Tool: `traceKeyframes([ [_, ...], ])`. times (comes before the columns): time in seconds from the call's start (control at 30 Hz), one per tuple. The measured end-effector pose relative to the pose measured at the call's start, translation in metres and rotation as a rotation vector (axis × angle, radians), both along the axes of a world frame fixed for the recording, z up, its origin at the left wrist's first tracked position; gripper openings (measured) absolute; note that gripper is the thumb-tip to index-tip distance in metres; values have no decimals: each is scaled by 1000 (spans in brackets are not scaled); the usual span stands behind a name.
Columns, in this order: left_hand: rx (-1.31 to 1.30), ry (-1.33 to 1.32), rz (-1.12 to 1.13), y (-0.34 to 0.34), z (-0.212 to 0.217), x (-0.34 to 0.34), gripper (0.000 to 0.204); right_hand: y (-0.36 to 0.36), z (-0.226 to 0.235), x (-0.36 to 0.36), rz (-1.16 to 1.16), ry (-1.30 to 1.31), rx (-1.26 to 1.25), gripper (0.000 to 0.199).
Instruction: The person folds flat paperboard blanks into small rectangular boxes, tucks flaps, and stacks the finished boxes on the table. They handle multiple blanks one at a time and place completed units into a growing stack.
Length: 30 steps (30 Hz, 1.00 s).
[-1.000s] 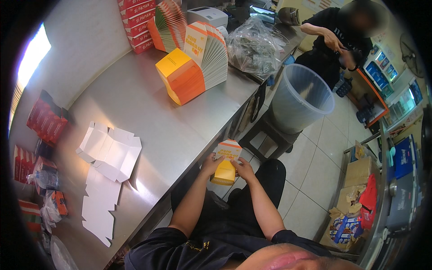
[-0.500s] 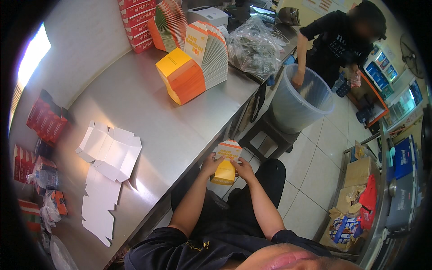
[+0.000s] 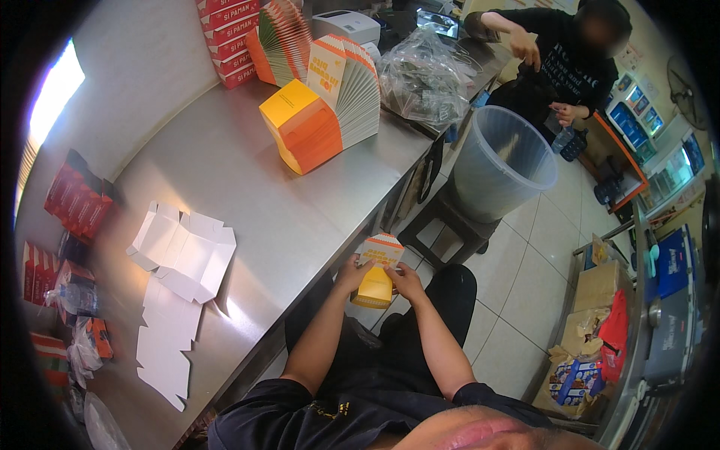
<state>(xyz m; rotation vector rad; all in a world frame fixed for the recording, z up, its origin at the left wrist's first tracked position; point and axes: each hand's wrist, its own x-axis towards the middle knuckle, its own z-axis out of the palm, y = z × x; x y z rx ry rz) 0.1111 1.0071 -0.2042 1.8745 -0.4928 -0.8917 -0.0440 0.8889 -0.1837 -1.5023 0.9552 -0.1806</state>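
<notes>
Above my lap, a small yellow, white and orange paper food carton (image 3: 374,286) is held between both hands. Its top edge is zigzag-cut with orange stripes. My left hand (image 3: 351,274) grips its left side, thumb on the front. On the opposite side, my right hand (image 3: 406,283) is closed the same way; the fingers behind the carton are hidden. On the steel table to the left stand a yellow-and-orange carton block (image 3: 306,131) and a fanned row of matching cartons (image 3: 355,90). An unfolded white cardboard box (image 3: 187,251) lies nearer on the tabletop.
A translucent bucket (image 3: 499,169) stands on a dark stool (image 3: 439,229) ahead right, with a person in black (image 3: 562,67) behind it. A clear plastic bag (image 3: 424,79) lies at the table's far end. Red boxes (image 3: 229,45) are stacked by the wall.
The other person has drawn a hand up out of the bucket and now holds it raised above the rim, body shifted back. My hands and the carton have barely moved.
</notes>
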Motion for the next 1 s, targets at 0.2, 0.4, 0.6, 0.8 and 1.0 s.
traceKeyframes([
  [0.2, 21, -13, -1, -1, -4, 0, 61, 0, 0, 0, 20, 16, 1, 61],
  [0.4, 23, -51, -8, 0, -7, 1, 61, 1, -1, 1, 30, 17, -5, 61],
  [0.6, 16, -39, -38, -2, 3, -2, 61, -3, -9, -3, 26, 22, 3, 63],
  [0.8, 35, -74, -31, 0, -5, 2, 63, -1, -8, 1, 50, 33, -12, 62],
  [1.0, 63, -122, -37, 0, 1, 0, 64, -2, -8, -1, 65, 36, -19, 64],
])
